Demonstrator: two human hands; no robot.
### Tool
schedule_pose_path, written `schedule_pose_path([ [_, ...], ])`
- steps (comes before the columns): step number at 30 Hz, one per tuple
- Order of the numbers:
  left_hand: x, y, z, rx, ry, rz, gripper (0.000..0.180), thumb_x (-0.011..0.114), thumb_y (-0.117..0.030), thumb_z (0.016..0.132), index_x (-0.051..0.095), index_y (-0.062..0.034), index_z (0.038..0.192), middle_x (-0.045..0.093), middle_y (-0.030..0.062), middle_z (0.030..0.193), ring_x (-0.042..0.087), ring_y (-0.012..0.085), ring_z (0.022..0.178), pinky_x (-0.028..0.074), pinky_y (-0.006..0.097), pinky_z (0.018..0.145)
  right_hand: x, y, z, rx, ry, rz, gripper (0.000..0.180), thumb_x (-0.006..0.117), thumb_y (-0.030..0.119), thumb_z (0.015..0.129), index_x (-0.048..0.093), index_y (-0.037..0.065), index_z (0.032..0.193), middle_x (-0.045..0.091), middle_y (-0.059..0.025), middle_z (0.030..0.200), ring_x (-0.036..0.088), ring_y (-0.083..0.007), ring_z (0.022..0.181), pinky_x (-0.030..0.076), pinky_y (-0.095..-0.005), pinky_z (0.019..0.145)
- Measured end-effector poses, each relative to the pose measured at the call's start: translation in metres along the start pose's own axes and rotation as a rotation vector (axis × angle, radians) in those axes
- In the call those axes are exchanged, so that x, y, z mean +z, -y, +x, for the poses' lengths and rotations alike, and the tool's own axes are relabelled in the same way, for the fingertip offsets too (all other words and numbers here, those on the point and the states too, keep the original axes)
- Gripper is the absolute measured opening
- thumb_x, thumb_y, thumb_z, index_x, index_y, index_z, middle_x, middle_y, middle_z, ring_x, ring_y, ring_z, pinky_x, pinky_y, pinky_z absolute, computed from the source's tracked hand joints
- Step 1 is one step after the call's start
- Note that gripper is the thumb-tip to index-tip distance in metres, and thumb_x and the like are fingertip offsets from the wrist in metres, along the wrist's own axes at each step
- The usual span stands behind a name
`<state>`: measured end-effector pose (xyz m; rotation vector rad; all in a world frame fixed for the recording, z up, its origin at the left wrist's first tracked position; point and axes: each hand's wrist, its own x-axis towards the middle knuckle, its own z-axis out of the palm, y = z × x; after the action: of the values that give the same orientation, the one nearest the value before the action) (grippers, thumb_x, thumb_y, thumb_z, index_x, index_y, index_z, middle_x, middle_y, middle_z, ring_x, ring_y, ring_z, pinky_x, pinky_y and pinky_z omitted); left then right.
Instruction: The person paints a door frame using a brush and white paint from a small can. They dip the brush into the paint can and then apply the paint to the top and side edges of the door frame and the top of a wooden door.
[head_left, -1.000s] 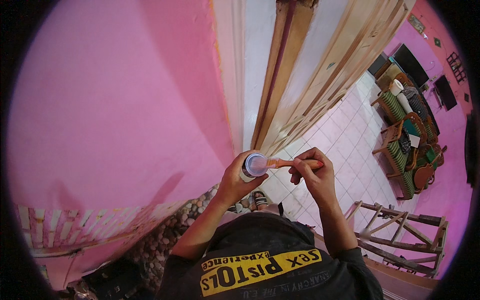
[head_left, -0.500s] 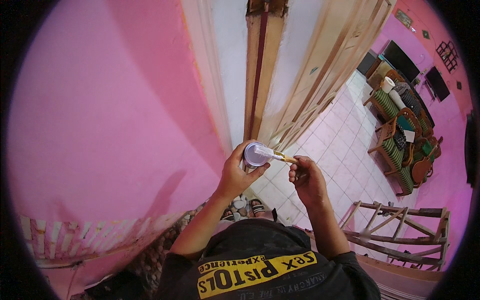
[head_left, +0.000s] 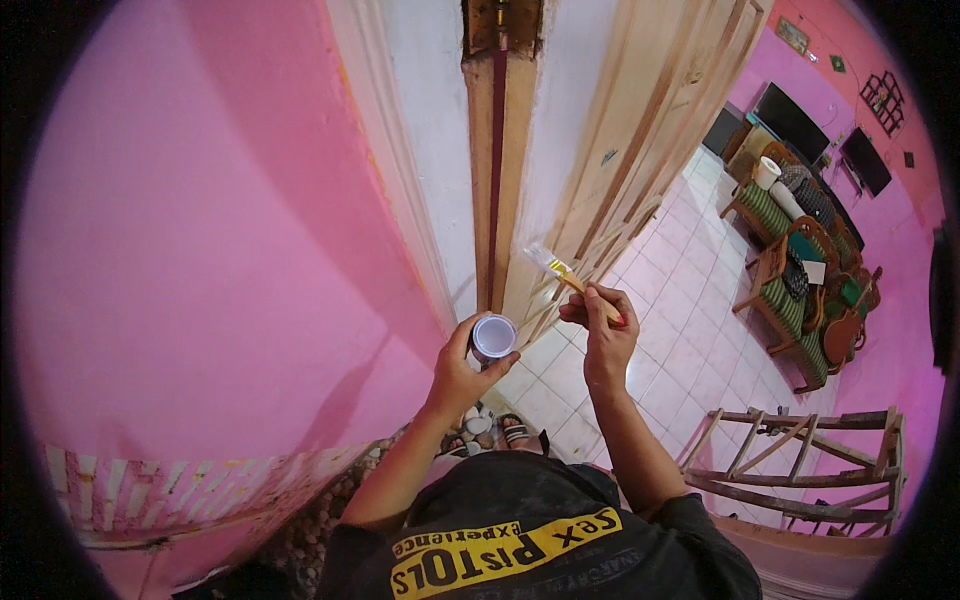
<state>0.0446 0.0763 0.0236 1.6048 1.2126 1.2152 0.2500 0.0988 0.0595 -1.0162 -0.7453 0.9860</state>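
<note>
My left hand [head_left: 463, 372] is wrapped round a small open paint can [head_left: 494, 338] with pale paint in it. In my right hand [head_left: 608, 340] is a paintbrush [head_left: 569, 276], gripped by its wooden handle. White paint coats the bristles, which point up and left toward the door. The brush is apart from the can. In front of me stands a wooden panel door [head_left: 640, 130], partly painted white along its hinge edge. Beside it runs the white-painted door frame [head_left: 425, 150], with a metal hinge [head_left: 503, 22] showing at the top of the gap.
A pink wall [head_left: 220, 220] rises close on my left. At the right, a wooden ladder [head_left: 800, 465] lies on the white tiled floor [head_left: 680, 310]. Farther back stand chairs with striped green cushions [head_left: 785, 310], bearing several items, and a dark television [head_left: 793, 120].
The brush has left the can's mouth and risen toward the door, its bristles now tilted upward. My left hand has lowered slightly with the can. The view has shifted a little.
</note>
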Motion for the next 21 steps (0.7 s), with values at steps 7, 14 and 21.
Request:
schedule_pose_path([
  [7,-0.008,0.009,-0.023,-0.082,0.022,-0.075,0.066,0.088,-0.012,0.079,0.054,0.0004,0.133,0.064,0.0117,0.124,0.062,0.0198,0.118,0.049,0.034,0.103,0.037,0.033,0.013,-0.181,0.019,-0.022,0.025,0.064,0.016,0.102,0.059,-0.006,0.112,0.071,-0.0160,0.090,0.074,-0.0226,0.078,0.061,-0.0328,0.072],
  [14,-0.023,0.004,-0.040,-0.124,0.009,-0.085,0.065,0.087,-0.009,0.080,0.052,0.0000,0.135,0.065,0.0114,0.125,0.062,0.0190,0.118,0.048,0.035,0.104,0.016,0.020,0.000,-0.189,0.021,-0.170,0.018,0.061,0.013,0.103,0.059,-0.005,0.107,0.070,-0.0129,0.086,0.069,-0.0169,0.072,0.057,-0.0289,0.069],
  [21,-0.028,0.006,-0.045,-0.071,0.002,-0.071,0.064,0.086,-0.007,0.080,0.052,0.0017,0.133,0.065,0.0120,0.123,0.063,0.0188,0.114,0.051,0.034,0.101,0.035,0.004,0.013,-0.161,0.036,-0.199,0.020,0.062,0.015,0.103,0.059,-0.004,0.104,0.070,-0.0118,0.087,0.069,-0.0142,0.074,0.056,-0.0270,0.068],
])
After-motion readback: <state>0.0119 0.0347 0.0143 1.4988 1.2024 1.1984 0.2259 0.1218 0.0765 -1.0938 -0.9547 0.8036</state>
